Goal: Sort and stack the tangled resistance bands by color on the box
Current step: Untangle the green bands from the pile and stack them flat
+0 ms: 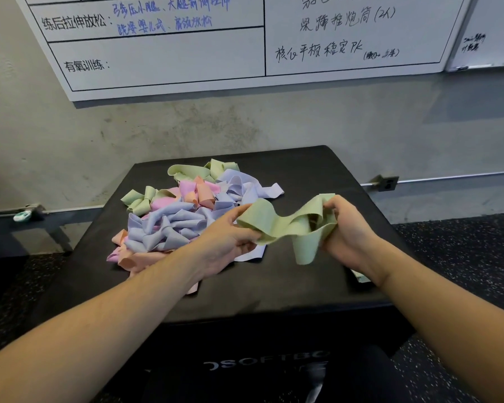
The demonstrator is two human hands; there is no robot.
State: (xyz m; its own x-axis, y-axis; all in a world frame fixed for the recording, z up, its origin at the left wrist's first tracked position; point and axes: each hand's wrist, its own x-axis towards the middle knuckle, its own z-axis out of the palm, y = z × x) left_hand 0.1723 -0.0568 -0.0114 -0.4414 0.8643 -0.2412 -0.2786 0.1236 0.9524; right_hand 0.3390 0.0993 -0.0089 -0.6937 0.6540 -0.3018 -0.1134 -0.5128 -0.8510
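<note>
Green band [285, 225], twisted and looped, between both hands.

I'm in a gym training room. Beyond my hands, a whiteboard [169, 50] on the bare concrete wall [186, 126] lists handwritten stretching and cardio sections. Under my arms sits a black padded plyo box [274, 286], with dark speckled rubber flooring [463, 257] to either side of my forearms.

We see bare black top on the box [312, 175] from twelve round to five o'clock, so a hand could pass there. The pile of bands [184, 210] fills the side from seven to eleven o'clock.
</note>
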